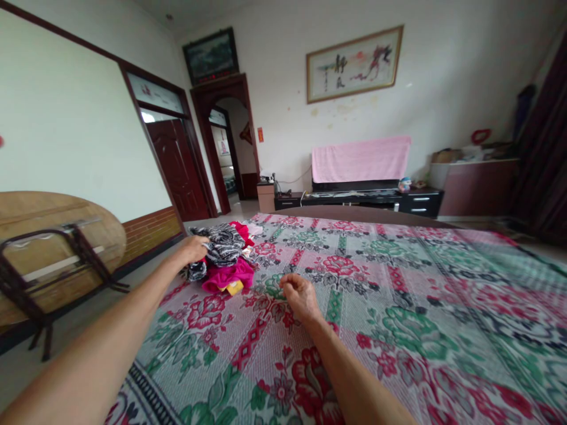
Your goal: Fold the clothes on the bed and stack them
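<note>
A heap of clothes lies at the left edge of a flowered cloth (305,236). On top of it is a black-and-white patterned garment (224,243), with my left hand (194,249) closed on its left side; the fingertips are partly hidden. Beneath and in front of that garment is a magenta piece of clothing (228,274), with a small yellow piece (234,287) at its front. Red fabric (243,231) shows at the back of the heap. My right hand (300,295) is over the flowered cloth, right of the heap, its fingers curled closed and nothing visible in them.
A folded round wooden table (57,218) with dark metal legs leans against the left wall. Beyond the flowered cloth's far edge stands a low black cabinet (420,203), with a pink cloth (361,159) draped over a dark object on it. Open doorways are at the back left.
</note>
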{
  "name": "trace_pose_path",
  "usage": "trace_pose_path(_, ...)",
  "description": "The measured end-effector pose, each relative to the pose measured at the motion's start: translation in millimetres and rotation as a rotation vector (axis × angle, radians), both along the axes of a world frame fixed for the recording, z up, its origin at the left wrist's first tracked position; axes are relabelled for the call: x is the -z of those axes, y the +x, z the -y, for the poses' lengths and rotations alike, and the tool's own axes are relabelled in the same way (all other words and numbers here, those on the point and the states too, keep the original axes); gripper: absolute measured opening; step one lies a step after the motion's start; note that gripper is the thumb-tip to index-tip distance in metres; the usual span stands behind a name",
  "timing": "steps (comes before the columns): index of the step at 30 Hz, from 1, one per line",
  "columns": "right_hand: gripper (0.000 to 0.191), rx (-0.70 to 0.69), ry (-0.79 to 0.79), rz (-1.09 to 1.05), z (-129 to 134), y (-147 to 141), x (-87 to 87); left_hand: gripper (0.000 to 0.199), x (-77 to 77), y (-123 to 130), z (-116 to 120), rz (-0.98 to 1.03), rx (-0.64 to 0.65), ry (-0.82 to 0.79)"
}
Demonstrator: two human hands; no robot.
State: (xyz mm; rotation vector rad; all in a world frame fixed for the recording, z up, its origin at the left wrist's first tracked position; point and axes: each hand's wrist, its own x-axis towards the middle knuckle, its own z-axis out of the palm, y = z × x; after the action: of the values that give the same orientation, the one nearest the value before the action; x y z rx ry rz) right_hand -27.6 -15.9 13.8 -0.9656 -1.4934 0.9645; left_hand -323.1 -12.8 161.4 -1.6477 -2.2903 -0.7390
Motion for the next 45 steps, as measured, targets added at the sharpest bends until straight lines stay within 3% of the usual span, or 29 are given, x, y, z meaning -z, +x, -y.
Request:
trace_pose_path(2, 0.026, -0.008, -0.002, -0.004, -1.1, -0.4, 1.1, 0.028, -2.0, 1.5, 9.7, -0.093, -0.081, 0.042)
trace_pose_path(4, 0.026, -0.01, 0.002, 0.001, -2.0, -0.7, 1.7, 0.039, 8.0, 7.5, 19.4, -0.184, -0.14, 0.011)
trace_pose_path(7, 0.026, -0.001, 0.005, 0.036, -1.9, -0.5, 1.3, 0.044, 36.5, 20.3, 31.6, -0.199, -0.003, -0.372)
trace_pose_path(10, 0.027, -0.005, -0.002, 0.053, -0.3, 0.5, -0.7, 0.051, 52.6, 30.5, 42.0, -0.21, 0.043, -0.503)
trace_pose_path(13, 0.027, -0.013, -0.004, 0.047, 1.0, 1.3, -2.2, 0.057, 44.9, 37.7, 54.0, -0.218, 0.051, -0.526)
trace_pose_path(18, 0.027, -0.022, 0.003, 0.039, 0.8, 1.1, -2.5, 0.041, 31.3, 51.9, 69.8, -0.272, -0.02, -0.436)
trace_pose_path(22, 0.026, -0.003, 0.004, 0.062, 0.4, 0.8, -2.2, 0.043, 49.3, 62.2, 73.8, -0.268, -0.063, -0.333)
trace_pose_path(26, 0.026, -0.063, 0.053, 0.15, 2.2, 10.7, -3.1, 0.054, 68.2, 73.3, 79.6, -0.181, -0.024, -0.388)
trace_pose_path(31, 0.026, 0.048, 0.224, 0.428, 10.5, 55.6, -9.7, 0.049, 81.5, 105.7, 85.6, -0.2, -0.054, -0.189)
trace_pose_path(34, 0.028, 0.106, 0.327, 0.587, 16.7, 95.9, -12.5, 0.049, 98.8, 134.1, 82.9, -0.205, 0.088, -0.1)
trace_pose_path(38, 0.028, 0.163, 0.372, 0.722, 27.7, 151.0, -11.5, 0.045, 127.0, 165.9, 75.3, -0.161, 0.293, -0.123)
trace_pose_path(42, 0.028, 0.222, 0.361, 0.747, 38.2, 189.9, -6.9, 0.038, 141.3, 177.2, 70.0, -0.097, 0.336, -0.155)
trace_pose_path(45, 0.029, 0.257, 0.337, 0.697, 40.8, 202.0, -2.7, 0.036, 143.8, 175.6, 69.0, -0.095, 0.359, -0.114)
